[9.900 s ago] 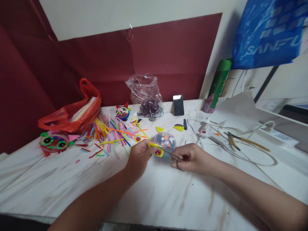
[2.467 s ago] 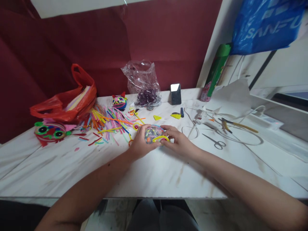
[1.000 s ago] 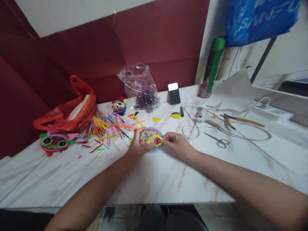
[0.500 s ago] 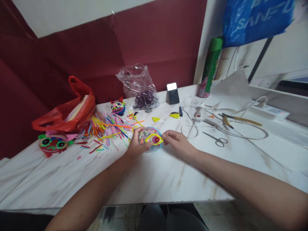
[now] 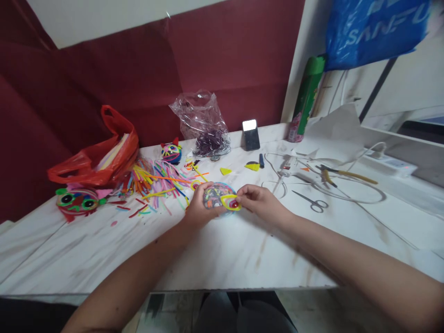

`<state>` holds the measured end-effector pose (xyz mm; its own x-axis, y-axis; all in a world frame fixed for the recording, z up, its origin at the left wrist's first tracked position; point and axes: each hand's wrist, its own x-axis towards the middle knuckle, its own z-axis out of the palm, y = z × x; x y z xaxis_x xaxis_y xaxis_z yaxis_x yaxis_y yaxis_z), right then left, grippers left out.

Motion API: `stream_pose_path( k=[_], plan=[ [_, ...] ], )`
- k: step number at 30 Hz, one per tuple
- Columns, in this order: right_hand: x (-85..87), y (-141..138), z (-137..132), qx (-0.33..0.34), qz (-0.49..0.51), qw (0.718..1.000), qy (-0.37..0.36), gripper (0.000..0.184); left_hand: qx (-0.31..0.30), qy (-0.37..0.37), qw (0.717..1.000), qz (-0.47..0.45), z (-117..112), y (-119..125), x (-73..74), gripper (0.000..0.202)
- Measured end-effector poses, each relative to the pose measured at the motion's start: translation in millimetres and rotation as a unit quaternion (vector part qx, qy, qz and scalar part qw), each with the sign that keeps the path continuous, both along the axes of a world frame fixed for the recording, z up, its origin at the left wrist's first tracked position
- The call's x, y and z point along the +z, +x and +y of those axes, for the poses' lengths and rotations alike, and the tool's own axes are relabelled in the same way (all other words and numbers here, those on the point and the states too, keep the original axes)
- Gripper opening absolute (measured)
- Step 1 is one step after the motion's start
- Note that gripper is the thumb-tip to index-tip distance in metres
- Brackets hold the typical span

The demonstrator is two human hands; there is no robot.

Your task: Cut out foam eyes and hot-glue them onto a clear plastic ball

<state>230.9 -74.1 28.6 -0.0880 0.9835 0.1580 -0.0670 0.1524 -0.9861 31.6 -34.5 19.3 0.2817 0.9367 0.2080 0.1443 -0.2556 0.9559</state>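
My left hand is wrapped round the left side of a round, clear ball-like piece with colourful bits showing through it. At its right side, my right hand pinches a yellow-rimmed eye shape with a red centre. The eye overlaps the front of the round piece; whether the two touch cannot be seen. Just beyond my left hand, a second yellow-rimmed eye shape lies on the table. Several coloured fuzzy stems are heaped to the left.
On the left are a decorated animal face and a red plastic bag. At the back are a small cat-like figure, a clear bag and a black device. Scissors, pliers and a looped white cable lie right.
The eye shape has shifted right across the round piece in my right fingers, uncovering more of that piece. My left hand still grips it. The view has shifted slightly.
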Motion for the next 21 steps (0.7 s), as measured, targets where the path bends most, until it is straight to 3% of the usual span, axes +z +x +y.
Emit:
stream_pose_path(
  k=[5,12,21],
  plan=[
    [1.0,1.6,3.5,0.001,0.168,0.982,-0.086,0.028,-0.004,-0.005,1.000,-0.002,3.8,-3.0,0.7,0.084],
    [-3.1,-1.2,1.3,0.052,0.175,0.962,-0.202,0.013,0.016,0.010,1.000,0.013,4.8,-4.1,-0.9,0.079],
    [-4.0,-2.3,-1.9,0.079,0.244,0.947,-0.194,0.012,0.015,0.020,1.000,-0.007,9.9,-6.9,-8.7,0.083]
  ],
)
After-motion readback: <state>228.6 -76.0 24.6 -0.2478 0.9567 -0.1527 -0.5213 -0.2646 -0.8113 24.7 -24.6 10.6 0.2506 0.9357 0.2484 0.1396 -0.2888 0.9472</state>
